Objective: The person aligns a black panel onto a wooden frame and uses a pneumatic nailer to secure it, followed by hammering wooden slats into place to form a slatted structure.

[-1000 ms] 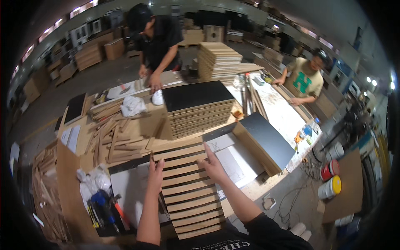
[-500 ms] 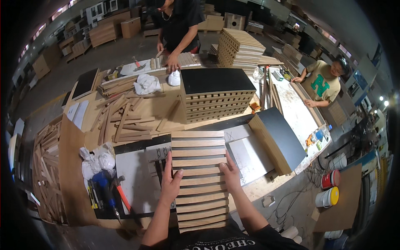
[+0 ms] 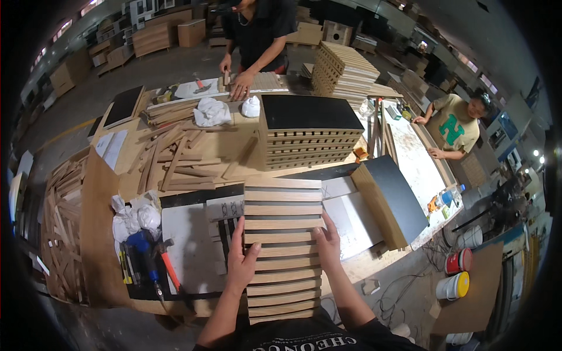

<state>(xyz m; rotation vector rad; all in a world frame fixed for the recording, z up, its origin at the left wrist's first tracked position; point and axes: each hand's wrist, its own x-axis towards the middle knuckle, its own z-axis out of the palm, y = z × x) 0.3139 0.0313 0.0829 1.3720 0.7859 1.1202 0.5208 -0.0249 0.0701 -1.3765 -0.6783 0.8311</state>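
Head view: I see the person holding 1 slatted panel [image 3: 283, 238], pale wooden strips set crosswise over a dark backing, in front of the body. Its far end reaches over the near side of the workbench [image 3: 130, 178] and its near end comes close to the dark shirt; whether its underside touches the bench, I cannot tell. The left hand [image 3: 240, 266] grips the left long edge, thumb on the upper face, the other fingers along the side and partly hidden. The right hand [image 3: 329, 243] grips the opposite edge a little farther up, its thumb also bent over the face.

Just beyond the panel stands a stack of slatted boards [image 3: 307, 137] with a black top. To the right, a black-topped block [image 3: 392, 202] sits askew beside pale sheets [image 3: 352, 219]. To the left lie a red-handled hammer [image 3: 169, 269], a blue tool [image 3: 144, 254] and a white plastic bag [image 3: 139, 217], with loose wooden strips [image 3: 175, 161] spread farther back.

Across the bench, 1 co-worker in black [image 3: 262, 44] has hands on small wood pieces; another, in a tan shirt [image 3: 452, 130], leans over a long board at the right. On the floor, 1 red bucket [image 3: 458, 261] stands near 1 yellow-lidded bucket [image 3: 452, 287].
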